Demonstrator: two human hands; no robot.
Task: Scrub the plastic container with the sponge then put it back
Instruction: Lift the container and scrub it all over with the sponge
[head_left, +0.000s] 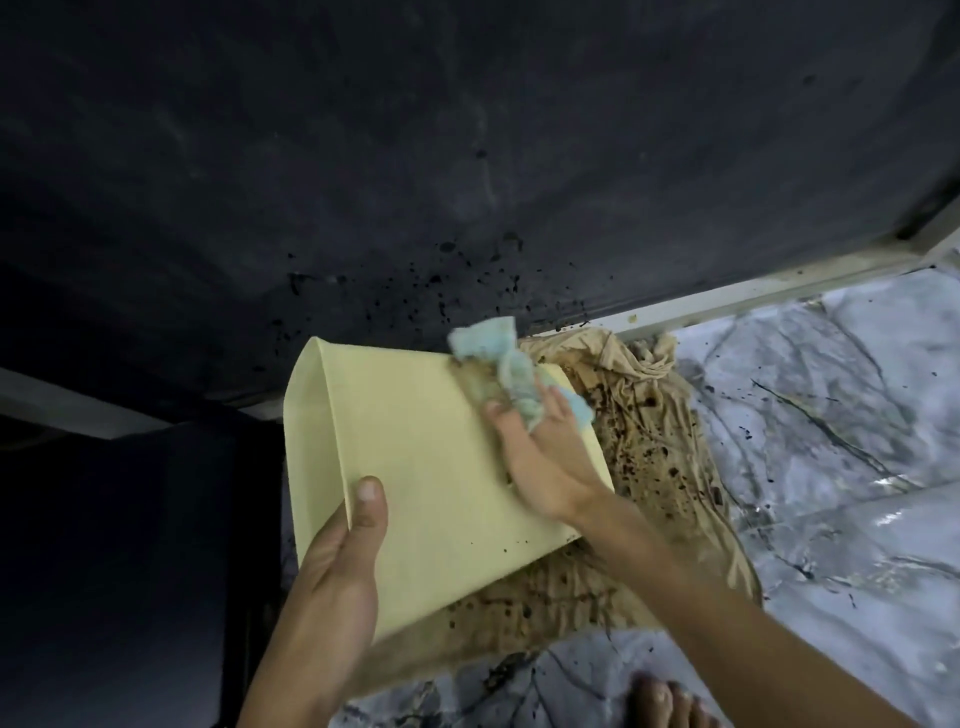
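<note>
A pale yellow plastic container (415, 457) is held tilted in the middle of the view, one flat side facing me. My left hand (337, 561) grips its lower left edge, thumb on the flat side. My right hand (540, 457) presses a light blue sponge (509, 364) against the container's upper right corner, where a brown smear shows. The sponge is blurred. A few dark specks dot the container's lower right part.
A dirty tan cloth (649, 426) speckled with dark spots lies under and right of the container on a marbled grey floor (831, 415). A dark splattered wall (415, 156) fills the top. A bare foot (670, 701) shows at the bottom edge.
</note>
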